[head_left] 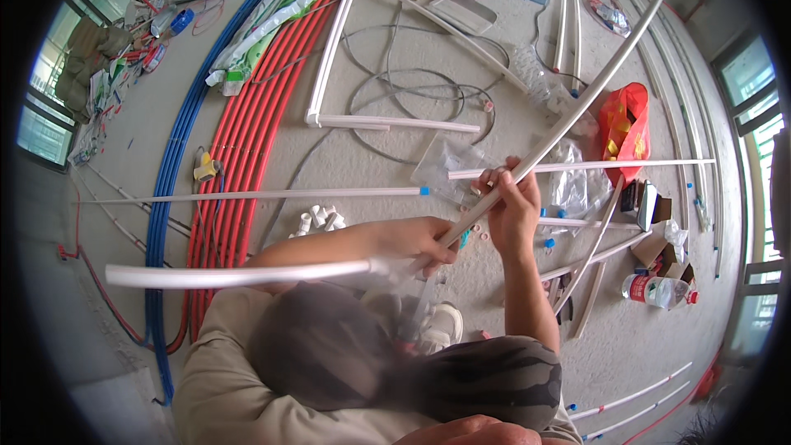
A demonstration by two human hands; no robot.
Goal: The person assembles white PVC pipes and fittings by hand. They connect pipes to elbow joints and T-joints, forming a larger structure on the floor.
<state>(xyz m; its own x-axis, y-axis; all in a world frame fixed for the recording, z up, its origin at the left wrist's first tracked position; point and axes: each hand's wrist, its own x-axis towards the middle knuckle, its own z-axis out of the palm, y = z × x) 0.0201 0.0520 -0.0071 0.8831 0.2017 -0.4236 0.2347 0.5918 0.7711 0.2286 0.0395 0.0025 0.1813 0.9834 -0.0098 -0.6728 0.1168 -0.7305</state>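
room lies between the forearms; leftward, a blurred white pipe probably obstructs.

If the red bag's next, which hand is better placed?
Probably the right hand: its grip on the slanted white pipe is nearer the red bag, on that side. The left hand holds the pipe lower in view, farther away; it could perhaps steady it meanwhile.
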